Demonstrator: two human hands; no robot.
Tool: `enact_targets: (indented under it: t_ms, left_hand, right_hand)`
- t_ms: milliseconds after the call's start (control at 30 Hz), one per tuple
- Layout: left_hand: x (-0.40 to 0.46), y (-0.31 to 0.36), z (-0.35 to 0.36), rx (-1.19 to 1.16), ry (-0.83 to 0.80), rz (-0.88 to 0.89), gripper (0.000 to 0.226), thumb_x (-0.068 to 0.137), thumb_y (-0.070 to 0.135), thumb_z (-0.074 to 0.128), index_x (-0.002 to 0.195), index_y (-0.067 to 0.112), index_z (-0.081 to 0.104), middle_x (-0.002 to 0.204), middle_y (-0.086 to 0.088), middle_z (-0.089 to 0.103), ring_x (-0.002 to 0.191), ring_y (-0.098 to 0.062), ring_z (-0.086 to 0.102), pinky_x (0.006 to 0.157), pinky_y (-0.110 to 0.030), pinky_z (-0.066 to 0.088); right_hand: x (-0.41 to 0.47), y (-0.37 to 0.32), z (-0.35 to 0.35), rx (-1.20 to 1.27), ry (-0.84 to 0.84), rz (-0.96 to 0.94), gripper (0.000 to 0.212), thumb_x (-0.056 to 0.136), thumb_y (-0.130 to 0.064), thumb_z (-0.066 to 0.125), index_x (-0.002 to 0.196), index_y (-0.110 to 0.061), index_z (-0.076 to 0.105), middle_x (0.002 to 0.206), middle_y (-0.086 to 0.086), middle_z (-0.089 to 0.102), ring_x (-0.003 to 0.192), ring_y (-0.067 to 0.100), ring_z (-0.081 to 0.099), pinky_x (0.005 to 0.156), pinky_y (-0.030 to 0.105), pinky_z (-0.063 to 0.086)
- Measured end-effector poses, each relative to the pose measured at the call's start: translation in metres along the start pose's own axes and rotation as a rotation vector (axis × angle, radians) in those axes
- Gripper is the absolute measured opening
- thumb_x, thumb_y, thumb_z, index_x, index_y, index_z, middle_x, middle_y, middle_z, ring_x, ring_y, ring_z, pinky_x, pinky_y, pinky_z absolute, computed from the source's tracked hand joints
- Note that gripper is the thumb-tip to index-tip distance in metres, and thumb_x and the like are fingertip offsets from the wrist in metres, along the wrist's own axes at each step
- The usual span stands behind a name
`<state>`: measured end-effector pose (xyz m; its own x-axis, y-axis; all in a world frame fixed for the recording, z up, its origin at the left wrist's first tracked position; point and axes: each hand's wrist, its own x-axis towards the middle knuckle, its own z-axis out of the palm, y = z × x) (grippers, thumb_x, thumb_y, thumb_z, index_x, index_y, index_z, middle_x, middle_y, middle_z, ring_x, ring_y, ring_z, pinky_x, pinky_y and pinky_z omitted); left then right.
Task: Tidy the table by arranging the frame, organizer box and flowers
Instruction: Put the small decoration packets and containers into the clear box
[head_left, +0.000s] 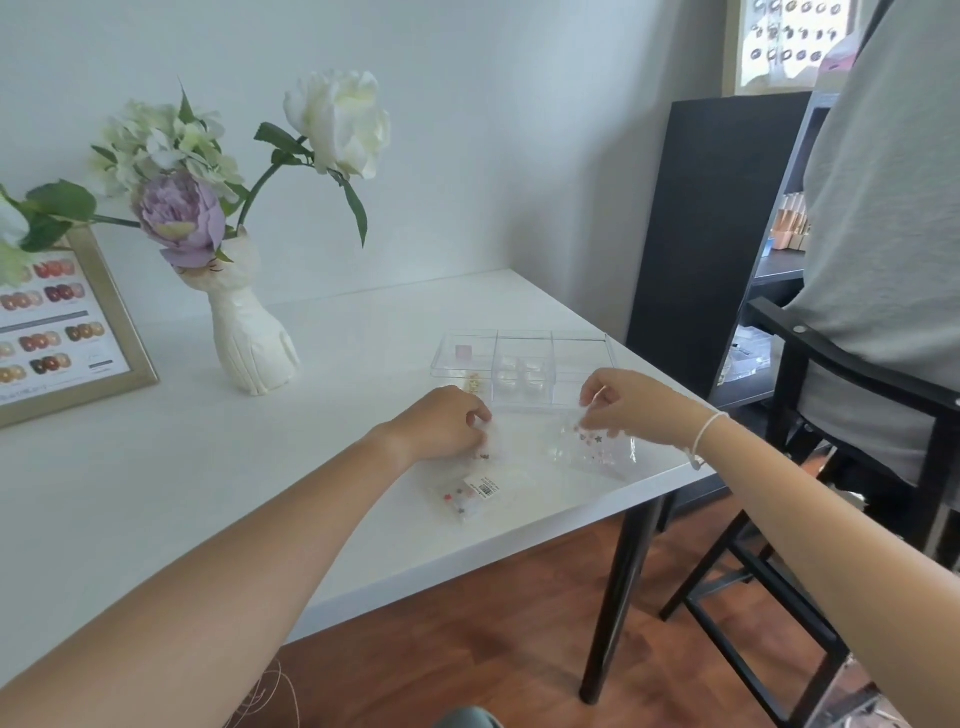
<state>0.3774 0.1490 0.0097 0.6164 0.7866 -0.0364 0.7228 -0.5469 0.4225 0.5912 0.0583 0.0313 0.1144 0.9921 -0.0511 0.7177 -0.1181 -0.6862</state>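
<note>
A clear organizer box (524, 364) with several compartments sits near the right edge of the white table (156, 493). White and purple flowers (182, 213) stand in a white vase (252, 338) at the back. A gold frame (78, 332) with a colour chart leans at the far left. My right hand (631, 405) pinches a small clear packet (597, 447) of tiny charms, just in front of the box. My left hand (447, 423) rests with fingers curled on another clear packet (470, 488) lying flat on the table.
A person in a grey shirt (883, 234) sits on a black chair (810, 467) at the right. A dark shelf unit (711, 234) stands behind the table's right corner. The table's front edge drops to a wooden floor (493, 623).
</note>
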Motion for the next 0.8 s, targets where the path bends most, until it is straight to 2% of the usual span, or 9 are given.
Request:
enact_targets:
  t_ms: [167, 267, 400, 567, 700, 800]
  left_hand:
    - [-0.001, -0.001, -0.001, -0.083, 0.013, -0.026, 0.021, 0.084, 0.017, 0.052, 0.102, 0.016, 0.062, 0.088, 0.004, 0.054, 0.08, -0.013, 0.051, 0.058, -0.016, 0.036]
    - [-0.005, -0.004, -0.002, -0.114, 0.046, -0.027, 0.017, 0.083, 0.018, 0.052, 0.095, 0.017, 0.064, 0.078, 0.011, 0.054, 0.071, -0.006, 0.051, 0.057, -0.016, 0.037]
    - [-0.01, -0.013, -0.001, -0.184, 0.095, -0.016, 0.012, 0.08, 0.013, 0.055, 0.08, 0.022, 0.062, 0.078, 0.011, 0.058, 0.066, 0.0, 0.051, 0.058, -0.013, 0.038]
    - [-0.015, -0.014, -0.006, -0.292, 0.158, 0.007, 0.014, 0.079, 0.016, 0.061, 0.07, 0.027, 0.061, 0.09, 0.003, 0.067, 0.076, -0.004, 0.058, 0.067, -0.015, 0.044]
    - [-0.023, -0.02, -0.013, -0.395, 0.177, 0.003, 0.015, 0.08, 0.017, 0.064, 0.07, 0.028, 0.06, 0.088, 0.003, 0.065, 0.08, -0.008, 0.059, 0.066, -0.016, 0.044]
    - [-0.027, -0.023, -0.017, -0.452, 0.19, 0.002, 0.01, 0.08, 0.018, 0.066, 0.076, 0.026, 0.061, 0.079, 0.005, 0.062, 0.072, -0.007, 0.056, 0.06, -0.012, 0.042]
  right_hand:
    - [0.01, -0.011, -0.03, 0.237, 0.267, -0.008, 0.016, 0.074, -0.007, 0.062, 0.075, -0.02, 0.053, 0.07, 0.0, 0.066, 0.058, 0.014, 0.058, 0.054, 0.024, 0.04]
    - [0.024, -0.016, -0.044, 0.316, 0.463, 0.013, 0.014, 0.071, -0.009, 0.066, 0.073, -0.016, 0.055, 0.07, 0.003, 0.063, 0.059, 0.014, 0.056, 0.058, 0.027, 0.044]
    - [0.042, -0.02, -0.046, 0.323, 0.658, 0.108, 0.008, 0.072, -0.007, 0.057, 0.079, -0.01, 0.059, 0.075, 0.003, 0.058, 0.07, 0.018, 0.053, 0.062, 0.027, 0.046]
    - [0.051, -0.018, -0.038, 0.225, 0.68, 0.185, 0.013, 0.073, -0.007, 0.055, 0.065, -0.017, 0.05, 0.065, -0.002, 0.052, 0.062, 0.018, 0.048, 0.059, 0.03, 0.043]
    - [0.054, -0.016, -0.025, 0.101, 0.641, 0.223, 0.012, 0.076, -0.011, 0.054, 0.068, -0.018, 0.05, 0.065, -0.004, 0.052, 0.072, 0.023, 0.052, 0.077, 0.04, 0.047]
    - [0.052, -0.014, -0.017, -0.016, 0.579, 0.248, 0.004, 0.078, -0.015, 0.054, 0.077, -0.015, 0.058, 0.08, 0.003, 0.062, 0.081, 0.026, 0.055, 0.084, 0.039, 0.043]
